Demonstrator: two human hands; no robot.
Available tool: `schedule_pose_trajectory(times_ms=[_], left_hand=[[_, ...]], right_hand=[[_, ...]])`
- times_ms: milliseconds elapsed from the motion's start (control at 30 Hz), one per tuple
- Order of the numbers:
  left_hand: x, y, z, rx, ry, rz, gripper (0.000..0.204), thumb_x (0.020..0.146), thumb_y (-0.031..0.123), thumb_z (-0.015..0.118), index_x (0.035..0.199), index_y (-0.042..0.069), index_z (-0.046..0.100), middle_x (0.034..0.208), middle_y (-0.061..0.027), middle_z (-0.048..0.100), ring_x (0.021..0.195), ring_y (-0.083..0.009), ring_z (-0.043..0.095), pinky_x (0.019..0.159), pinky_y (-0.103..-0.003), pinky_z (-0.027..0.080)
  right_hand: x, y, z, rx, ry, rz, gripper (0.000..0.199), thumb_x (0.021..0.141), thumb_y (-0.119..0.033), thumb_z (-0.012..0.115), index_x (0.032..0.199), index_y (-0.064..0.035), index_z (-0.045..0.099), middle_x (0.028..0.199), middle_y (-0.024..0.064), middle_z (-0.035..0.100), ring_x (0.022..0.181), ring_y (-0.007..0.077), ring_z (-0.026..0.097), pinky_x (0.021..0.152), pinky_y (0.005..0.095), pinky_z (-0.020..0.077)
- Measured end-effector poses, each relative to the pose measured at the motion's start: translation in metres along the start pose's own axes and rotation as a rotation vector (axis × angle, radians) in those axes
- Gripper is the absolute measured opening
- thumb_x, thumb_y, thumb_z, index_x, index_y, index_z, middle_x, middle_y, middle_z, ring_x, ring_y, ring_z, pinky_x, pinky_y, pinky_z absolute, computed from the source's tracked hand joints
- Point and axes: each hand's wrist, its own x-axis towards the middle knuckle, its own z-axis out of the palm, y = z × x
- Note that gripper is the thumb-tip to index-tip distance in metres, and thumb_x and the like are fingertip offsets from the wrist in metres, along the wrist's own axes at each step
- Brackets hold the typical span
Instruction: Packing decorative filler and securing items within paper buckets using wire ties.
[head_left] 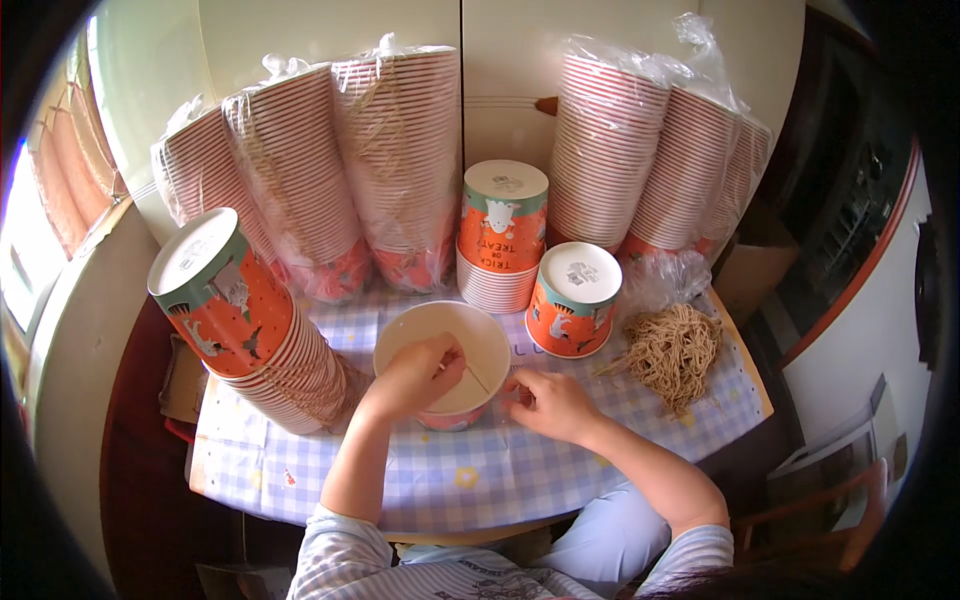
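Note:
A white-lined paper bucket (480, 325) stands upright, mouth up, on the table in front of me. My left hand (418, 375) reaches over its mouth with thumb and fingers pinched together. A short tan cord (477, 378) runs from near these fingertips across the inside of the bucket toward its right wall. Beside the right outer wall, my right hand (548, 403) is closed, its fingertips pressed together close to the rim; what they grip is too small to make out. A heap of tan cords (675, 355) lies to the right of my right hand.
An orange bucket (575, 300) stands upside down behind my right hand. Upside-down stacks stand at the back centre (503, 225) and left (225, 300). Plastic-wrapped stacks line the back left (395, 150) and back right (610, 140). A checked cloth (470, 500) covers the table.

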Motion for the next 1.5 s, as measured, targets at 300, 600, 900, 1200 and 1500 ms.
schedule_pose_trajectory(times_ms=[300, 600, 900, 1200, 1500], left_hand=[[0.004, 0.007, -0.006, -0.978, -0.093, -0.202, 0.011, 0.085, 0.013, 0.044, 0.079, 0.005, 0.048, 0.076, -0.007, 0.059, 0.075, -0.0118, 0.054, 0.064, -0.023, 0.042], [0.003, 0.012, 0.019, -0.925, -0.169, -0.094, 0.014, 0.087, 0.016, 0.05, 0.084, 0.002, 0.05, 0.072, -0.0028, 0.055, 0.064, -0.0065, 0.05, 0.058, -0.02, 0.041], [0.002, 0.029, 0.025, -0.85, -0.151, -0.171, 0.015, 0.085, 0.009, 0.053, 0.095, 0.001, 0.046, 0.07, -0.0008, 0.051, 0.059, -0.0039, 0.047, 0.047, -0.016, 0.035], [0.0, 0.027, 0.023, -0.822, -0.151, -0.102, 0.033, 0.092, 0.03, 0.037, 0.107, 0.001, 0.039, 0.068, -0.0025, 0.051, 0.057, -0.0062, 0.048, 0.05, -0.02, 0.039], [-0.007, 0.03, 0.025, -0.766, -0.25, -0.022, 0.05, 0.089, 0.039, 0.04, 0.121, 0.003, 0.027, 0.071, -0.0059, 0.055, 0.062, -0.0098, 0.052, 0.056, -0.023, 0.043]], right_hand=[[-0.002, 0.005, -0.006, -0.112, 0.05, -0.064, 0.023, 0.071, -0.021, 0.062, 0.088, -0.0066, 0.055, 0.065, 0.0071, 0.058, 0.06, 0.021, 0.059, 0.053, 0.0333, 0.0463], [0.0, -0.009, -0.01, 0.409, 0.113, -0.042, 0.025, 0.075, -0.012, 0.064, 0.094, -0.0038, 0.052, 0.062, 0.0026, 0.053, 0.053, 0.0104, 0.05, 0.049, 0.0246, 0.041], [0.0, -0.004, 0.0, 0.546, 0.157, -0.037, 0.021, 0.075, -0.01, 0.065, 0.093, -0.0015, 0.057, 0.06, -0.0008, 0.053, 0.054, 0.0039, 0.048, 0.049, 0.0211, 0.0399], [0.001, -0.002, 0.001, 0.724, 0.108, -0.013, 0.029, 0.077, -0.011, 0.064, 0.102, -0.0024, 0.053, 0.068, -0.0021, 0.051, 0.058, 0.0026, 0.047, 0.052, 0.0184, 0.04], [0.004, -0.002, 0.001, 0.805, -0.011, 0.117, 0.033, 0.079, -0.015, 0.062, 0.107, -0.0006, 0.049, 0.074, -0.0006, 0.053, 0.065, 0.004, 0.05, 0.057, 0.0184, 0.0413]])
